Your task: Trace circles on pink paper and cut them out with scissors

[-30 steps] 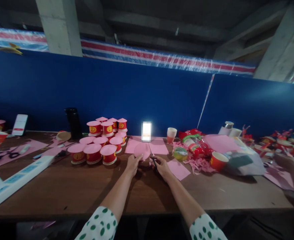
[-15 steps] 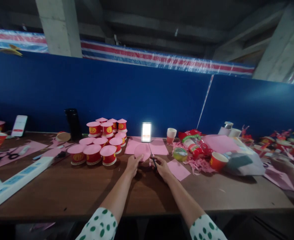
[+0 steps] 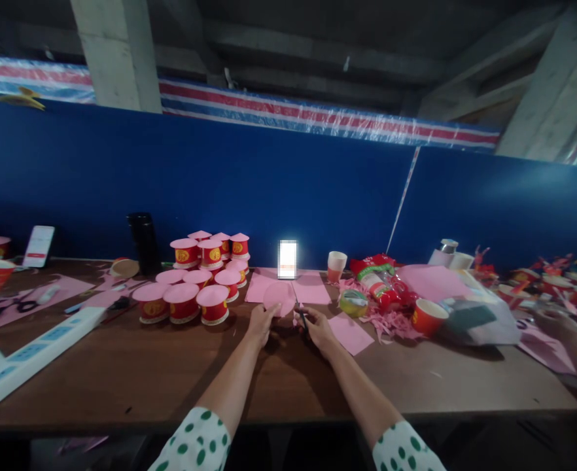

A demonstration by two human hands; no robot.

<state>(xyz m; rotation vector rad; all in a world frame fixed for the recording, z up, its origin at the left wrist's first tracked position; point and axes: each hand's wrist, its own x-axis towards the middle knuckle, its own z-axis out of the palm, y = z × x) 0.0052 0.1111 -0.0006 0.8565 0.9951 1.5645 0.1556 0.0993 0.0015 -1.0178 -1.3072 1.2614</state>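
My left hand (image 3: 261, 322) pinches a round pink paper disc (image 3: 277, 297) by its lower edge above the table. In my right hand (image 3: 316, 328) is a pair of dark scissors (image 3: 302, 316), its blades pointing up close to the disc's right edge. I cannot make out whether the blades touch the paper. Behind the disc lie pink paper sheets (image 3: 313, 289) against the blue partition. To the left stand several red paper cups (image 3: 183, 304) topped with pink paper, some stacked. A square pink sheet (image 3: 350, 332) lies right of my right hand.
A lit phone (image 3: 287, 260) leans at the back. Rightward are a paper cup (image 3: 336, 265), a tape roll (image 3: 353, 303), a red plastic bag (image 3: 384, 281) and an orange cup (image 3: 428, 316). A power strip (image 3: 43, 350) and black bottle (image 3: 142, 242) stand left. Another person's hand (image 3: 558, 327) is far right.
My hands, the disc and the scissors stay almost in place. At the far left, fingers now show on the red cup there.
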